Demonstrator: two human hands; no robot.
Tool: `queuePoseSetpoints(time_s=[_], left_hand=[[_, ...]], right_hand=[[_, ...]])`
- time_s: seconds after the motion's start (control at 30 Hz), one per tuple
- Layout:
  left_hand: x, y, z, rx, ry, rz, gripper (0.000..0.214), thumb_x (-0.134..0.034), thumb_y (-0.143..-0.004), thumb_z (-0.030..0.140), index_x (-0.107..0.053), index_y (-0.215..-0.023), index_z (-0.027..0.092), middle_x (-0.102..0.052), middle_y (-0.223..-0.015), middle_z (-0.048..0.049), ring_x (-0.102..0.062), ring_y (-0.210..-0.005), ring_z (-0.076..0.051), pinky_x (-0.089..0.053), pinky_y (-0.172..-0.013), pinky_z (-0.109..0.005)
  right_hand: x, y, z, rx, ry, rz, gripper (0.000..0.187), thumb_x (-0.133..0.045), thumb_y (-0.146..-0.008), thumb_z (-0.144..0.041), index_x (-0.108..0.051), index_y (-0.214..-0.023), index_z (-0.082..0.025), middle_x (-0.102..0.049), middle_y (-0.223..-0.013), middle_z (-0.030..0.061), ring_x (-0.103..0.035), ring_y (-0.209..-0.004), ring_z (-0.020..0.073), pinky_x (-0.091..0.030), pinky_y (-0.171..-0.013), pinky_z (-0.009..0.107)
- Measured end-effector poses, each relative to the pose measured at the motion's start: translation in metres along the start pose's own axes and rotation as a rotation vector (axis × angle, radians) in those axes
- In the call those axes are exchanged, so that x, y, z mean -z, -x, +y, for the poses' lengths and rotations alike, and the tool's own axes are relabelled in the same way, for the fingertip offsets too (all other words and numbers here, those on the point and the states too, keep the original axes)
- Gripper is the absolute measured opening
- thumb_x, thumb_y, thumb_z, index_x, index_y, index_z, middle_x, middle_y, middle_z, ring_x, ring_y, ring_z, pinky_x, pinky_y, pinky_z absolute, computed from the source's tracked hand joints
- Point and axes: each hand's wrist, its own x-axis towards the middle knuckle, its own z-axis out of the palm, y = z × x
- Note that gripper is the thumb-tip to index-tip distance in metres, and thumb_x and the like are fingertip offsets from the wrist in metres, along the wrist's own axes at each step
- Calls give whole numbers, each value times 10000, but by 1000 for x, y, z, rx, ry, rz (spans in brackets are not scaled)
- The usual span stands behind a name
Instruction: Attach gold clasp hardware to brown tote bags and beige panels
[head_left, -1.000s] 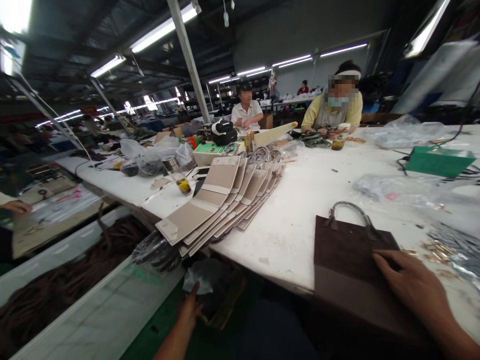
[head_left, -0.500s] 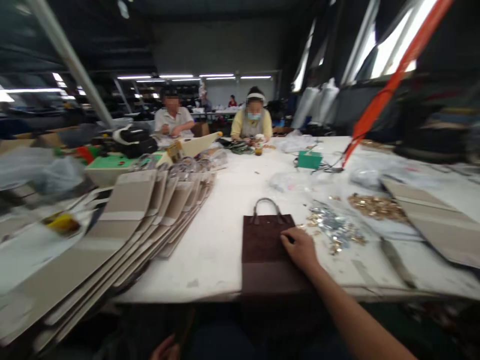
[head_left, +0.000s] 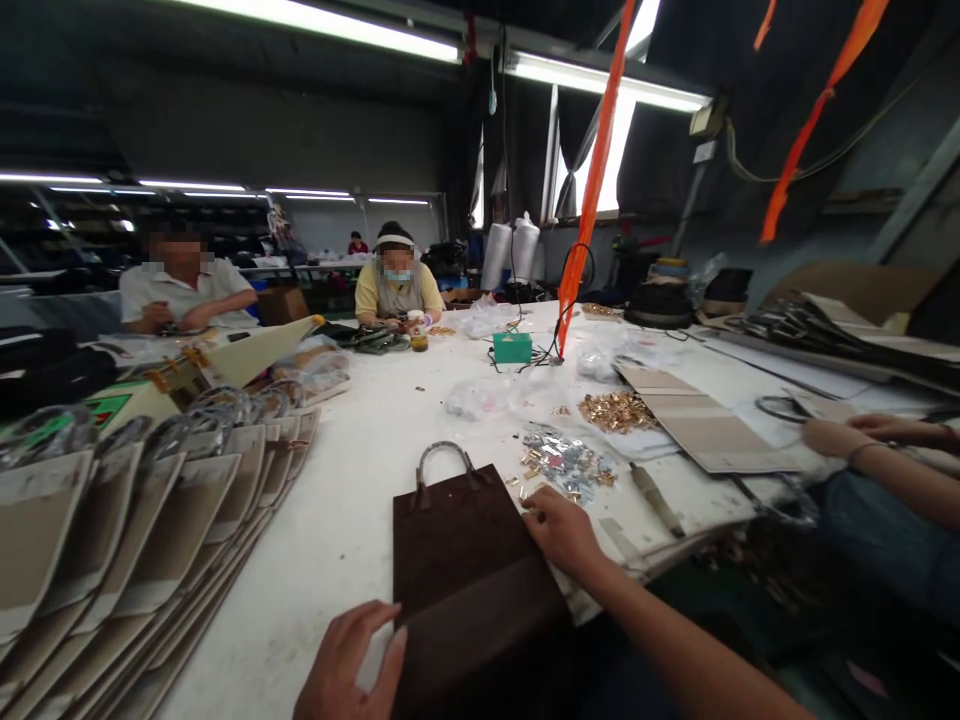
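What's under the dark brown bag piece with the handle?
White tabletop shows around the top of the dark brown bag piece, which seems to lie on it. The part directly underneath is covered, so I can't see whether anything else is there.

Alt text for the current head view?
A dark brown handled panel lies on a white table, left hand at its left edge, right hand at its right. Small metal pieces lie beyond the right hand; overlapping beige panels are at left.
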Motion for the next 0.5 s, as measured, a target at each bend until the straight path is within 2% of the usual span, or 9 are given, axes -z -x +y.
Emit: queuePoseSetpoints(time_s=[0.13, 0.3, 0.5], left_hand=[[-17, -19, -25, -149, -157, -44, 266, -660, -858, 476, -768, -1030, 305, -719, -1104, -60, -674, -1059, -290, -570, -960, -437], [-32, -23, -37, -239, -260, -67, 217, -635, -897, 438, -743, -1011, 289, -727, -1061, -48, -683, -1032, -283, -587, -937, -476], [-30, -18, -40, -170, -241, -65, 230, -633, -895, 432, -737, -1052, 300, -716, -1140, -46, -683, -1081, -281, -597, -956, -471]], right_hand=[[6, -11, 20, -99, 115, -68, 196, -659, -894, -263, -727, -1077, -264, -723, -1133, 27, -685, -938, 187, -443, -802, 262], [2, -27, 19, -103, 171, -110, 180, -631, -904, -276, -725, -1055, -251, -738, -1077, 49, -685, -967, 216, -420, -778, 277], [3, -40, 20, -65, 187, -153, 173, -618, -883, -257, -745, -995, -227, -759, -994, 66, -690, -922, 231, -416, -748, 288]])
